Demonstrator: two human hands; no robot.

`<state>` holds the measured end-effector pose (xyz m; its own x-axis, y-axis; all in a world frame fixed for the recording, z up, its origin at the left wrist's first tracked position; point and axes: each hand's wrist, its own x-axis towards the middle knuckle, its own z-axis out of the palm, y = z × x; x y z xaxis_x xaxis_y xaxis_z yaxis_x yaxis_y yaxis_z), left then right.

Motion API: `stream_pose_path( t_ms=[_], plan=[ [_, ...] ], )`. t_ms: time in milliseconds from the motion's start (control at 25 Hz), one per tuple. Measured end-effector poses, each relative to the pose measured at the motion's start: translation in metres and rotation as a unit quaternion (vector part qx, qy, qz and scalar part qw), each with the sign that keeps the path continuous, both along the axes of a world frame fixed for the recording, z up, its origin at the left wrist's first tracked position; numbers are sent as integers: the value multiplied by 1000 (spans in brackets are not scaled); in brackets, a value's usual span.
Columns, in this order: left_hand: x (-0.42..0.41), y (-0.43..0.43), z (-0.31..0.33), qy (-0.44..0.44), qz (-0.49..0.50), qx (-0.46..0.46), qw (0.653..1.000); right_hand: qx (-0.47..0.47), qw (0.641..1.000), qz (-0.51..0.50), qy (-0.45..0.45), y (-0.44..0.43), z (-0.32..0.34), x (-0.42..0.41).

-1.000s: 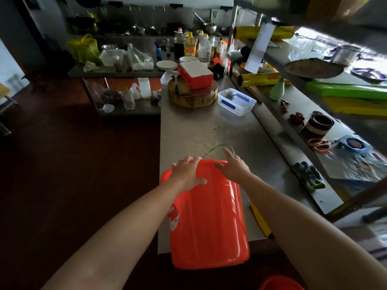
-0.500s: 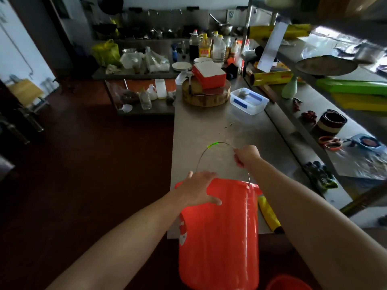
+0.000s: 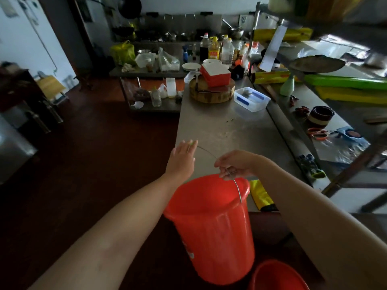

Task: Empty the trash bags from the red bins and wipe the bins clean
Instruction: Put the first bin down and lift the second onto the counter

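Observation:
A red plastic bin (image 3: 211, 227) hangs upright in front of the steel counter (image 3: 222, 130), off its near edge, mouth tilted toward me. My right hand (image 3: 234, 164) pinches its thin wire handle (image 3: 237, 187) just above the rim. My left hand (image 3: 182, 159) reaches forward with straight fingers to the far end of the handle arc, where a green grip shows at the fingertips. The bin's inside looks bare; no bag is visible in it. A second red bin (image 3: 278, 277) sits on the floor at the lower right, only its rim showing.
A yellow roll (image 3: 260, 195) lies on the counter's near right corner. Farther back stand a round wooden chopping block (image 3: 211, 94) with a red box on it and a clear plastic container (image 3: 251, 99). Cluttered steel shelves run along the right; dark floor lies to the left.
The bin has come off the counter and turned from lying on its side to hanging upright by the wire handle. My left hand left the bin's rim and reached up to the handle.

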<state>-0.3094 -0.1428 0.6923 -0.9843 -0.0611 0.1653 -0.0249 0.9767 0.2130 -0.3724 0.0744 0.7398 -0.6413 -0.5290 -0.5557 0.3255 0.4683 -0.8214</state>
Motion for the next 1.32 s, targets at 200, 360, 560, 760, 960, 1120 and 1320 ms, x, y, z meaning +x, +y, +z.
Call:
stream_pose_path(
  t_ms=[200, 360, 560, 760, 960, 1120, 1320],
  plan=[
    [53, -2, -6, -16, -15, 41, 999, 20, 999, 32, -21, 28, -16, 89],
    [108, 12, -14, -57, -87, 101, 989, 87, 995, -9, 53, 42, -30, 140],
    [159, 68, -25, -72, -179, 64, 979, 275, 933, 68, 224, 44, -52, 182],
    [180, 74, -76, -116, -142, 18, 983, 291, 885, 74, 357, 54, -111, 209],
    [197, 81, -165, -213, -92, 25, 972, 309, 882, 115, 336, 70, -204, 226],
    [196, 114, -227, -216, -68, 50, 973, 316, 883, 148, 314, 98, -269, 216],
    [187, 151, -305, -277, -43, 34, 959, 320, 870, 225, 299, 130, -347, 199]
  ],
)
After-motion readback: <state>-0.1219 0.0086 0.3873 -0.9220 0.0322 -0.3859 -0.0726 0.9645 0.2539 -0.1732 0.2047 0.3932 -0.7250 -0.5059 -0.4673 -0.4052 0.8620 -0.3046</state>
